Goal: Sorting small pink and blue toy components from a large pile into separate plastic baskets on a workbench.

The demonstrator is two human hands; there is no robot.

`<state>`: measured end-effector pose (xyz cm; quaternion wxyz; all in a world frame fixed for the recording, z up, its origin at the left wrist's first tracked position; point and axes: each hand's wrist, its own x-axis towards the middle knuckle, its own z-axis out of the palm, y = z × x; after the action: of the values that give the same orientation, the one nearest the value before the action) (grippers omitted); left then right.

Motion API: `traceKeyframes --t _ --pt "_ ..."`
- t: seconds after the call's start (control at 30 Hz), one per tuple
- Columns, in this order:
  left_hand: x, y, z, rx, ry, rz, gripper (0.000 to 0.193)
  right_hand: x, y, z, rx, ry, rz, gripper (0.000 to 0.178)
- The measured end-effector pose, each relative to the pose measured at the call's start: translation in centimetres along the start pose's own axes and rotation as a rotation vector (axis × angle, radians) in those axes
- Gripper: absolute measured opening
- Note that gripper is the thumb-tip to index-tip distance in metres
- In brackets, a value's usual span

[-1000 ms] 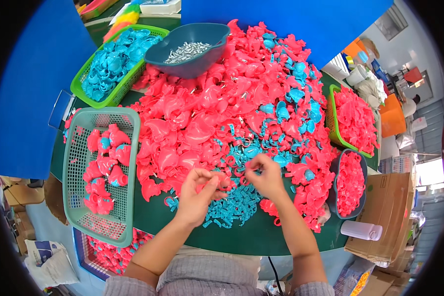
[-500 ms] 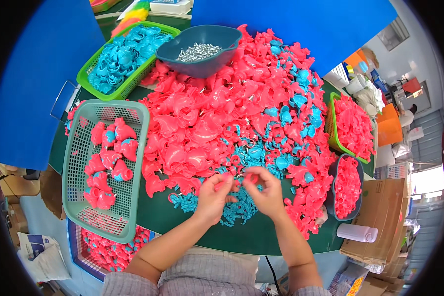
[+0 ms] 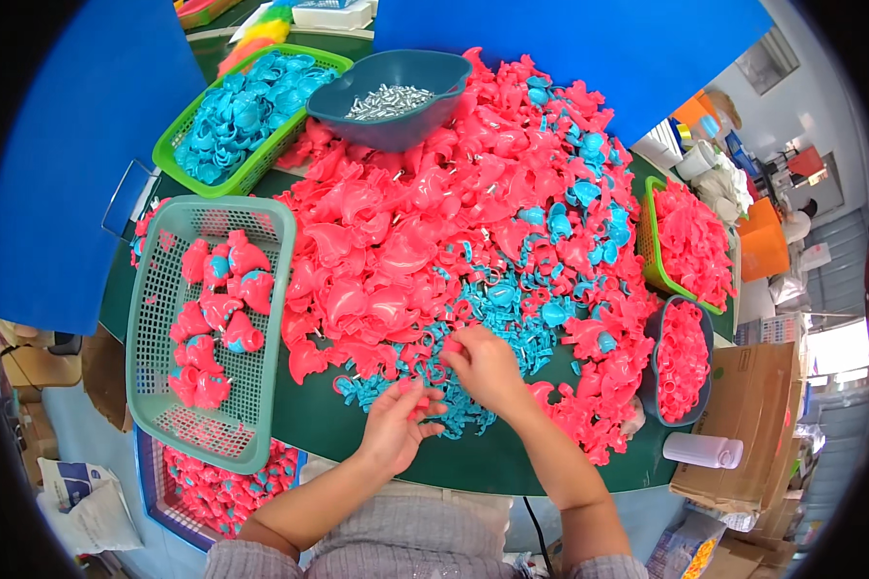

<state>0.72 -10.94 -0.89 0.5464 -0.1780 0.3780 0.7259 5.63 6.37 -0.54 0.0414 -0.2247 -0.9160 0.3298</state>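
- Centrally, in the head view, the left hand curls its fingers around what looks like a small pink part, below the frame's middle.
- The right hand, just above and to the right, bends its fingers close together; whether they grip anything cannot be told.
- A loose hold could drop the small part among turquoise clips on the green tabletop, where it might be lost.
- The heap of pink shells, filling the centre, could slide toward the hands if pieces are tugged from its base.
- At upper centre, the dark bowl adjoins the heap; a shift or knock might spill its metal pins.
- At left, the pale green basket juts past the tabletop's edge and could tip if bumped.
- Print marks a white bag, lower left; a carton, lower right, bears a small mark, too small to read.
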Motion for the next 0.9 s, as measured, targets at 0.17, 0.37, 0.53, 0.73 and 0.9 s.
traceKeyframes --t 0.17,0.37,0.53,0.73,0.9 --pt "-0.1 0.4 0.2 -0.258 -0.108 -0.104 0.037 -2.6 -4.5 -2.9 0.219 -0.103 -0.204 0.014" --pt "0.7 -0.2 -2.6 -0.167 -0.074 -0.122 0.029 -1.6 -3.3 -1.7 0.114 0.018 -0.033 0.014" --pt "-1.1 0.3 -2.4 -0.156 -0.015 -0.131 0.027 -0.8 -1.1 0.4 -0.21 0.005 -0.017 0.014" --pt "-1.5 1.2 -0.9 -0.261 -0.02 -0.113 0.027 -2.6 -2.1 -1.1 0.653 -0.034 0.179 0.014" --pt "-0.5 0.6 -2.2 -0.29 -0.037 -0.041 0.02 -1.2 -5.3 0.1 0.162 0.16 -0.331 0.018"
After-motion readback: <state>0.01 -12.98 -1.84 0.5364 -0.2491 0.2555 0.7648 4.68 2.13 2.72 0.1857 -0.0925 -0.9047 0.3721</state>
